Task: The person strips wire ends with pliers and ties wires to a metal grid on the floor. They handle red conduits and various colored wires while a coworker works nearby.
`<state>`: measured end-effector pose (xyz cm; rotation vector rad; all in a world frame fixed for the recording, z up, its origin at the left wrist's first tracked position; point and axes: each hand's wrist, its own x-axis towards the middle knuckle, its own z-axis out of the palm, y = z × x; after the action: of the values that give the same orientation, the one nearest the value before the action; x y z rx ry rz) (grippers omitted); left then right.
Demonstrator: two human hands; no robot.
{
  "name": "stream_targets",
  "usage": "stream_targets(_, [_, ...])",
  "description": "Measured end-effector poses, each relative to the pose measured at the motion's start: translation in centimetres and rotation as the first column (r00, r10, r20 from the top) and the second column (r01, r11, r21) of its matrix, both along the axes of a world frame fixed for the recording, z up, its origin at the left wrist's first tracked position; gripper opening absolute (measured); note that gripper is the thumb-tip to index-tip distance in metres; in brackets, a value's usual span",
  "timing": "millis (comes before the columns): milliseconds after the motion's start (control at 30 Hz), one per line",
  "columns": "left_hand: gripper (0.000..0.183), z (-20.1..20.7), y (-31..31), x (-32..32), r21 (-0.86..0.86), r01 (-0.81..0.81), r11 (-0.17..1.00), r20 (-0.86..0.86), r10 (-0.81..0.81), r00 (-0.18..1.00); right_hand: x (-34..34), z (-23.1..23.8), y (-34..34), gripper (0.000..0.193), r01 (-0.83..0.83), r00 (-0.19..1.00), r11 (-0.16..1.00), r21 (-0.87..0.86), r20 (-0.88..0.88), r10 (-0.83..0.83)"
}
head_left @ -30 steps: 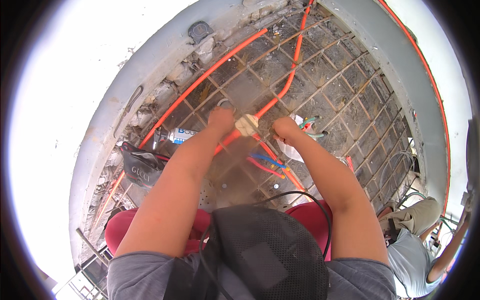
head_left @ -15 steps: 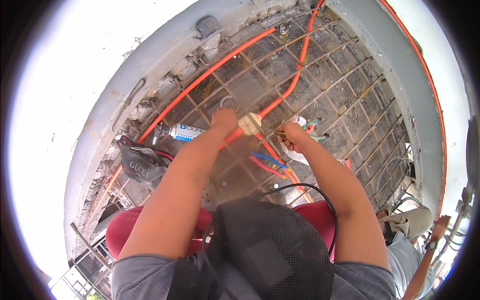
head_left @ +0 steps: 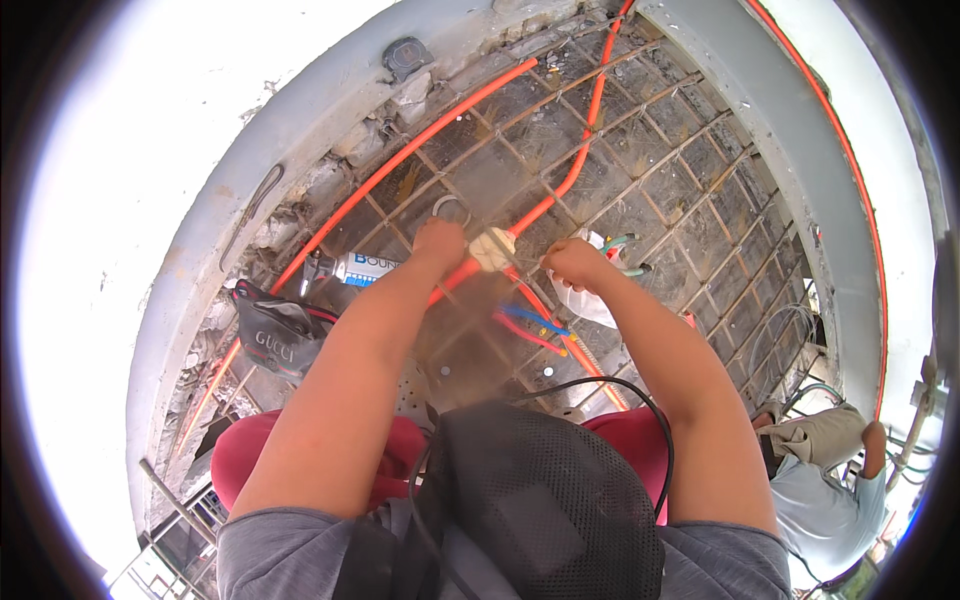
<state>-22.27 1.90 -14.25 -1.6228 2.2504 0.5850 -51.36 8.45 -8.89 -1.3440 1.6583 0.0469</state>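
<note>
My left hand (head_left: 440, 245) is closed beside a cream-coloured junction box (head_left: 493, 248) set among orange conduits. A pale ring-shaped thing (head_left: 452, 208) shows just beyond its knuckles; whether the fingers hold it is unclear. To the right of the box, my right hand (head_left: 577, 265) is closed with its fingertips pinched together, and what lies in them is too small to name. Partly under that hand stands a white container (head_left: 590, 305) with green-handled tools (head_left: 622, 240) poking out. Nearer to me, blue and pink wires (head_left: 535, 325) come out by an orange conduit.
Rebar mesh (head_left: 640, 190) covers the ground. At left lie a spray can (head_left: 368, 268) and a black pouch (head_left: 275, 335). A tape measure (head_left: 407, 57) rests on the grey curb (head_left: 215, 200). Another person (head_left: 825, 490) crouches at lower right.
My right hand has shifted slightly left and turned, so the dark and yellowish thing at its fingers no longer shows. My left hand remains by the box. The other person's arm has drawn back.
</note>
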Motion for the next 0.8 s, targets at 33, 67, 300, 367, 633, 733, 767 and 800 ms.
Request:
stream_targets(33, [0.034, -0.3, -0.1, 0.3, -0.009, 0.046, 0.999, -0.044, -0.046, 0.998, 0.0, -0.7, 1.3, 0.023, -0.255, 0.964, 0.937, -0.241, -0.144, 0.225])
stream_targets(67, [0.033, -0.7, -0.3, 0.8, -0.008, 0.098, 0.995, -0.08, -0.099, 0.992, 0.0, -1.5, 2.1, 0.022, -0.522, 0.842, 0.779, -0.347, -0.355, 0.405])
stream_targets(300, [0.027, -2.9, -0.3, 3.0, -0.208, 0.259, 0.943, -0.26, -0.309, 0.915, -1.3, -2.9, -0.9, 0.02, 0.015, 0.967, 0.993, 0.121, 0.252, -0.045])
stream_targets(367, [0.026, -3.1, -0.2, 3.0, -0.289, 0.186, 0.939, -0.329, -0.28, 0.902, -1.2, -1.2, 0.1, 0.019, 0.616, 0.63, 0.624, 0.481, 0.176, -0.757])
stream_targets(633, [0.026, -6.1, 0.9, 2.9, -0.386, 0.107, 0.916, -0.359, -0.256, 0.898, 2.9, 1.0, 2.9, 0.026, -0.251, 0.946, 0.956, -0.15, -0.248, 0.209])
stream_targets(733, [0.022, -6.7, 0.9, 3.0, -0.385, 0.119, 0.915, -0.385, -0.276, 0.881, 2.7, -0.6, 1.8, 0.022, 0.037, 0.999, 0.999, -0.022, 0.036, -0.036])
stream_targets(767, [0.02, -6.7, 0.8, 3.1, -0.381, 0.123, 0.916, -0.411, -0.287, 0.865, 2.3, -0.8, 1.6, 0.021, 0.213, 0.964, 0.974, 0.081, 0.142, -0.223])
stream_targets(800, [0.019, -6.8, 0.4, 3.1, -0.384, 0.116, 0.916, -0.437, -0.291, 0.851, 2.1, -1.1, 1.1, 0.02, 0.455, 0.82, 0.834, 0.313, 0.219, -0.529])
